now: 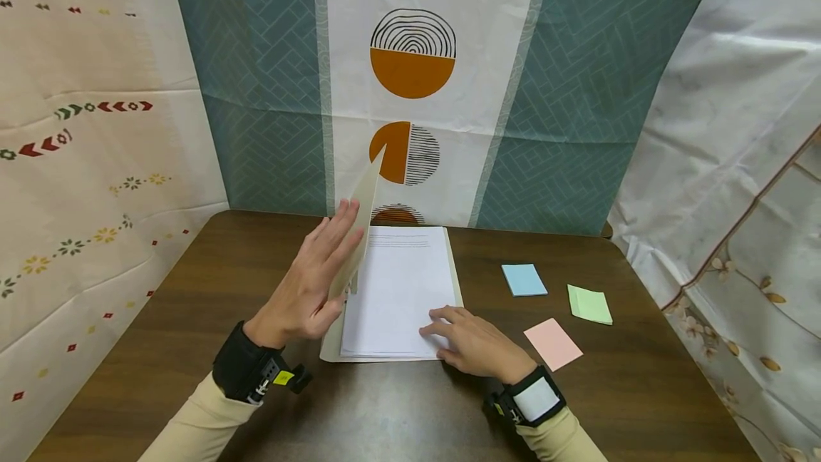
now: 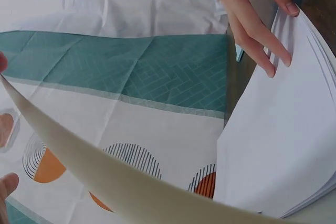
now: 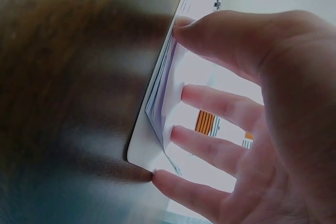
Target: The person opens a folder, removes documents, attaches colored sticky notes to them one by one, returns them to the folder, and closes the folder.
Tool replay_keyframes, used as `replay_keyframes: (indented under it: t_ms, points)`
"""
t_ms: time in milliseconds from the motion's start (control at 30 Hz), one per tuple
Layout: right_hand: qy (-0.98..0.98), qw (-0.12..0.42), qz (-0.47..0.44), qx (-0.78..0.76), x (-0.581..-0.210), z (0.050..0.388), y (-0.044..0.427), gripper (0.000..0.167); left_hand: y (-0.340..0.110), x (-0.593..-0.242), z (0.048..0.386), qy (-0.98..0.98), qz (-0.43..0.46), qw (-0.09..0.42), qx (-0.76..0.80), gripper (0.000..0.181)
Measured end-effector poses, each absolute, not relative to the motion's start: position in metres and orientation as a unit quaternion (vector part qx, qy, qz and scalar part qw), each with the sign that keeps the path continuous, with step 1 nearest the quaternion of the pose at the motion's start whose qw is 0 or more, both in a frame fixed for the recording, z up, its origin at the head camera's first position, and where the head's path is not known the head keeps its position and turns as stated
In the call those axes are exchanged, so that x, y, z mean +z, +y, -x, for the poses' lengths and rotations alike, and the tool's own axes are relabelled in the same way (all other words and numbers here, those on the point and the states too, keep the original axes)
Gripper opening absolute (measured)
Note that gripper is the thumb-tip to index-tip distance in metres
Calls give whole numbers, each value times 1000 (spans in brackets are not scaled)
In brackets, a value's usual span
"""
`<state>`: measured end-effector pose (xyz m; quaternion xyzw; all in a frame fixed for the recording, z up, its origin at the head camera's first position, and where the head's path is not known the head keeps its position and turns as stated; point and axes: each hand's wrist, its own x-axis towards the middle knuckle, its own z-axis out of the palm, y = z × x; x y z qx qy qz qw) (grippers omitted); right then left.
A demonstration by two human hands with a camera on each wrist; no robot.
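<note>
A cream folder lies open on the table with a stack of white sheets in it; the top sheet has a few printed lines near its upper edge. Its raised cover stands nearly upright at the left, and the left hand rests against the cover's outer side with fingers extended. The right hand touches the lower right part of the sheets with spread fingertips. Seen from the right wrist, the thumb and fingers of the right hand lie along the edges of the sheets.
On the brown table, right of the folder, lie blue sticky notes, green sticky notes and pink sticky notes. Patterned cloth hangs behind the table, with more cloth at both sides.
</note>
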<state>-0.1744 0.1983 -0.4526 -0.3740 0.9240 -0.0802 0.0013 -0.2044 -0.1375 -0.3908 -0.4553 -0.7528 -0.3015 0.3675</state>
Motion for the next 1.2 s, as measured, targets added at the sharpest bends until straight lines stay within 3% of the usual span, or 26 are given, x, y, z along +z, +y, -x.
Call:
replay_keyframes:
  t_ms: [200,500,867,1033,1200]
  points:
    - [923,1,376,-80,-453,175,197,39,-135,-391,204,-730,481,387,-293,110]
    - [924,-1,374,-80,-453,175,197,38,-135,-386,196,-766,475,338,-271,83]
    - [924,0,373,-79,-454,175,196,38,-144,-381,197,-775,471,332,-261,78]
    - [924,-4,375,-78,-455,175,197,38,-161,-371,199,-775,458,360,-243,57]
    - [924,-3,373,-81,-454,174,197,38,-173,-363,202,-767,448,401,-225,66]
